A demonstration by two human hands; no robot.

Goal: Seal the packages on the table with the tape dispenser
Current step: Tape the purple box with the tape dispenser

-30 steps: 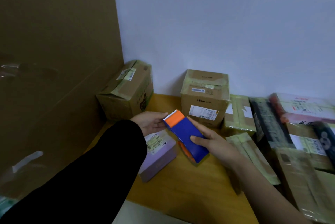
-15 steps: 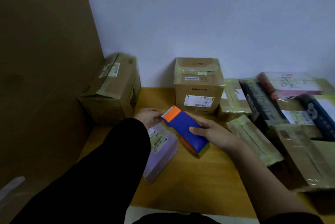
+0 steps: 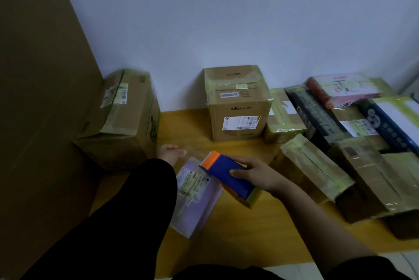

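Tape dispenser (image 3: 229, 177) gripped by right hand (image 3: 257, 175) over lilac package (image 3: 197, 202); left hand (image 3: 171, 154) blurred, pose unreadable. If unheld, package may be dragged askew.

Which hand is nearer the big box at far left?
Left. The left hand is just right of the big box; the right hand, gripping the tape dispenser, is farther right.

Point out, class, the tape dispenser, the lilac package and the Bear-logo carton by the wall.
tape dispenser (image 3: 221, 169), head view, on its blue top face.
lilac package (image 3: 199, 209), head view, on bare wrapping below the label.
Bear-logo carton (image 3: 238, 116), head view, on its front face.
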